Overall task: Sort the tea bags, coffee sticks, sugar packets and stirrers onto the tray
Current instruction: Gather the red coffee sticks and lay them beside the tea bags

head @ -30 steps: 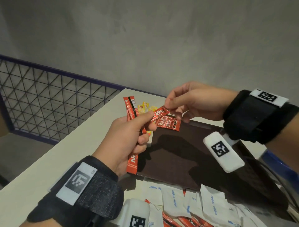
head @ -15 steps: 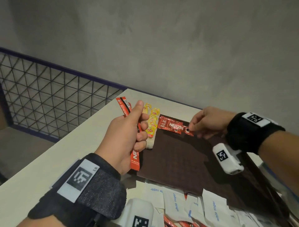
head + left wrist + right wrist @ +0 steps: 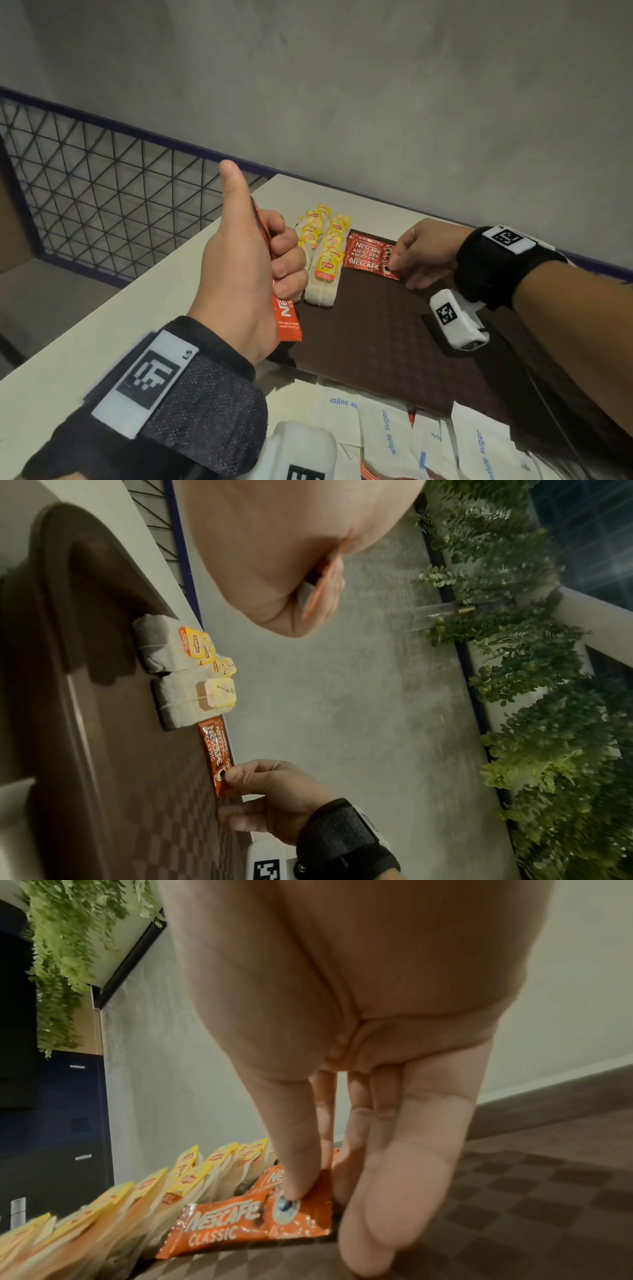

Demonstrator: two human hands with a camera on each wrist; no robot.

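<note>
My left hand is raised over the tray's left edge and grips a few red coffee sticks in a fist, thumb pointing up. My right hand is down at the far end of the dark brown tray. Its thumb and fingers pinch the right end of the top coffee stick of a small stack lying on the tray. Two rows of yellow-tagged tea bags lie just left of that stack. White sugar packets lie on the table in front of the tray.
More red coffee sticks poke out under the sugar packets at the near edge. The white table ends at a grey wall behind and a purple-framed mesh railing on the left. The tray's middle and near part is bare.
My right hand took one coffee stick from my left hand, carried it down and laid it on the stack on the tray. My left hand stayed raised and its thumb lifted.
</note>
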